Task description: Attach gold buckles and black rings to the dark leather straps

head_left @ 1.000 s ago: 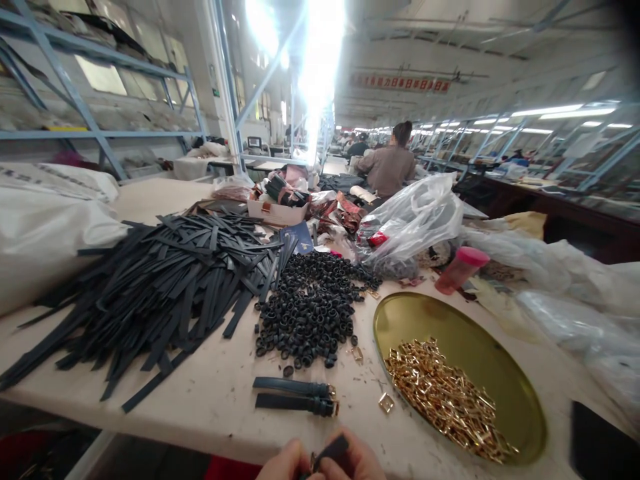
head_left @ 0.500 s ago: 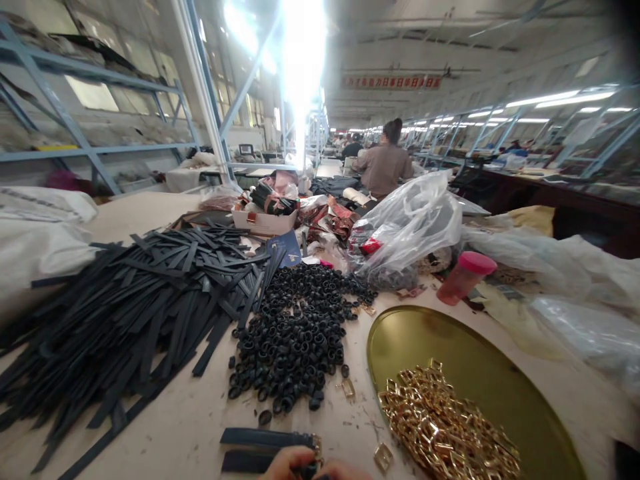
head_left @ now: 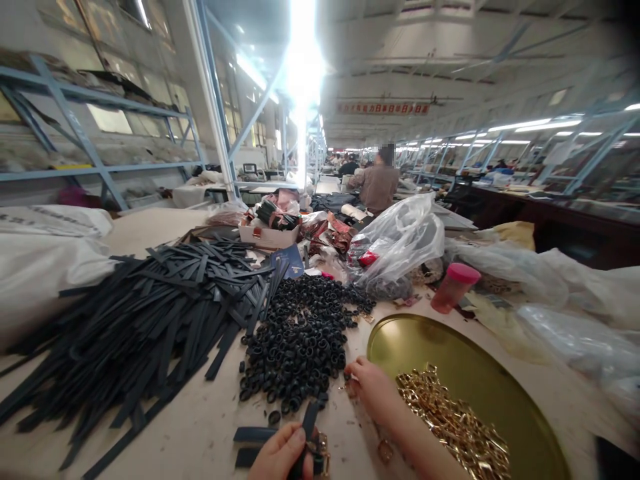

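Low in the middle, my left hand point(head_left: 283, 450) is closed on a dark strap point(head_left: 309, 427), with gold buckles point(head_left: 324, 453) right beside it. Two dark strap ends point(head_left: 250, 437) lie on the table just left of the fingers. My right hand point(head_left: 369, 387) reaches to the right edge of the pile of black loops point(head_left: 300, 340), its fingertips pinched around a small dark piece, apparently a loop. Under and right of the right forearm, gold buckles point(head_left: 450, 417) are heaped on an oval gold tray point(head_left: 425, 333).
A large heap of dark straps point(head_left: 165, 320) covers the left. Behind the loops stand a white box point(head_left: 267, 235), a clear plastic bag point(head_left: 400, 233) and a pink-lidded jar point(head_left: 455, 288). A person point(head_left: 380, 180) is farther back.
My right hand has moved up and right from the bottom centre to the loop pile. My left hand now shows more fully, holding a raised strap. The view has shifted slightly.
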`<state>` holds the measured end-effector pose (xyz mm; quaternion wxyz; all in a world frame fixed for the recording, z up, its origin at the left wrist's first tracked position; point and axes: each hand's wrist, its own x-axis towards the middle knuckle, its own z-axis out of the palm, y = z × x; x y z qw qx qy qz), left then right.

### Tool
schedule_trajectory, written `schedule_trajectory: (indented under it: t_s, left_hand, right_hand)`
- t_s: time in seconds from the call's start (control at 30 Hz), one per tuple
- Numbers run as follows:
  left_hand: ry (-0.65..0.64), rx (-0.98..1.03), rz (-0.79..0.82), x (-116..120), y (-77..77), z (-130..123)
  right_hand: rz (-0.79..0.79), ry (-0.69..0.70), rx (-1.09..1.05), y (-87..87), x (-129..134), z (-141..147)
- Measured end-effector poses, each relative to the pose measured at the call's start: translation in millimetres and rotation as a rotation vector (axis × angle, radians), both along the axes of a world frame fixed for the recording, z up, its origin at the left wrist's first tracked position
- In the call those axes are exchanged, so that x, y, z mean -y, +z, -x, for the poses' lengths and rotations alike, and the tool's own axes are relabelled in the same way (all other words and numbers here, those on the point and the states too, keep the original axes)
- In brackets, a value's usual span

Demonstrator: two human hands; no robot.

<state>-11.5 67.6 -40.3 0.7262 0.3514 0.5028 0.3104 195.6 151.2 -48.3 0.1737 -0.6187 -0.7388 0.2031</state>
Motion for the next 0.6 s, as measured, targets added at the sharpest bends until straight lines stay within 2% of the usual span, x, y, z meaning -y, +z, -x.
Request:
schedule_trajectory:
  t_s: [0.13,0.27,0.33,0.4,0.5,0.53,0.6]
  left_hand:
    - [-0.041,0.013,-0.04,9,-2.2,8]
    - [-0.042,-0.033,-0.124,24,0.5,17]
    - [-0.024,-0.062,-0.181,29,4.6,22]
    - [0.008,-0.117,-0.236,32,10.4,25]
    - [0.078,-0.212,-0.332,33,20.6,25]
    - [0.1,-0.245,-0.369,33,23.7,24]
    - [0.118,-0.3,-0.433,36,28.4,22]
  right_hand:
    - [0.004,-0.02,0.029,-8.0,-11,6]
    - [0.001,-0.043,-0.001,-0.2,-15,14]
    - [-0.004,-0.04,-0.054,8.9,-6,25]
    - [0.011,-0.016,-0.117,18.5,14,42]
    - [0.138,0.045,-0.358,29.0,56,72]
    - [0.281,0.031,-0.677,30.7,70,80]
    - [0.452,-0.047,-1.113,30.8,92,94]
